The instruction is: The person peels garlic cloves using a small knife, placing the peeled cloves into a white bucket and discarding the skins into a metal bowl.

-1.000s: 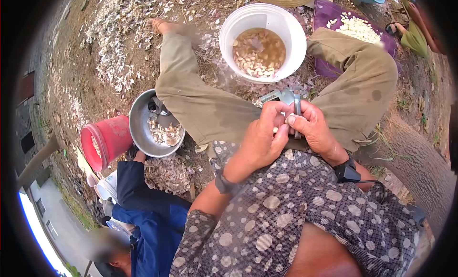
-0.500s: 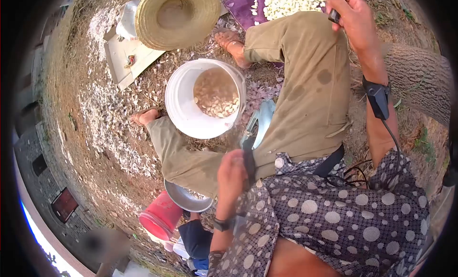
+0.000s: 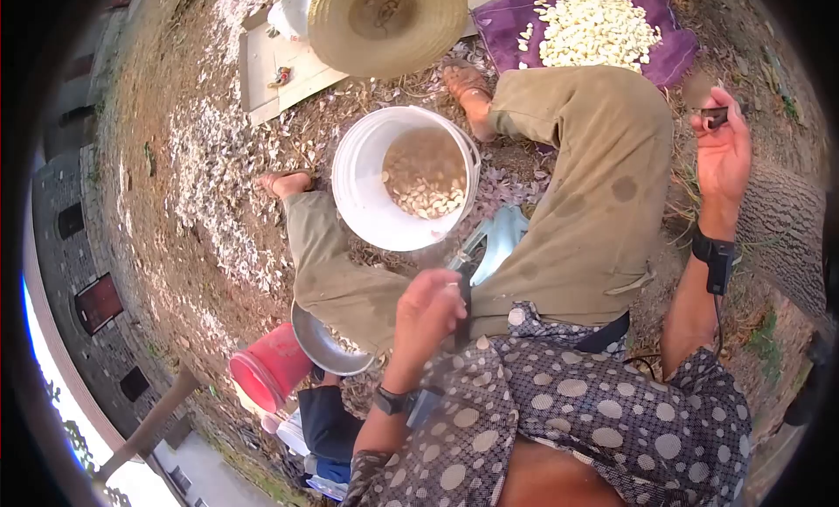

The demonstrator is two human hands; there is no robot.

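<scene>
My left hand (image 3: 426, 316) is in front of my shirt, near my thigh, its fingers closed. A small pale piece shows at the fingertips, too blurred to name. My right hand (image 3: 724, 153) is out to the right, above the ground beside my knee, its fingers closed around a small black object (image 3: 716, 116) like a short handle. Between my legs stands a white bucket (image 3: 358, 179) with murky water and pale garlic cloves (image 3: 434, 198). A light blue item (image 3: 500, 236), perhaps cloth or plastic, lies between bucket and thigh.
Peeled cloves (image 3: 594, 31) are heaped on a purple cloth (image 3: 502, 22) at the top. A straw hat (image 3: 389, 22) lies over a cardboard sheet (image 3: 293, 80). A metal bowl (image 3: 328, 350) and a red bucket (image 3: 271, 367) stand lower left. A tree trunk (image 3: 782, 227) is at right.
My right hand has moved down and outward, away from my knee, still holding the black object. My left hand stays near my thigh, its fingers shifted. The whole view has also shifted.
</scene>
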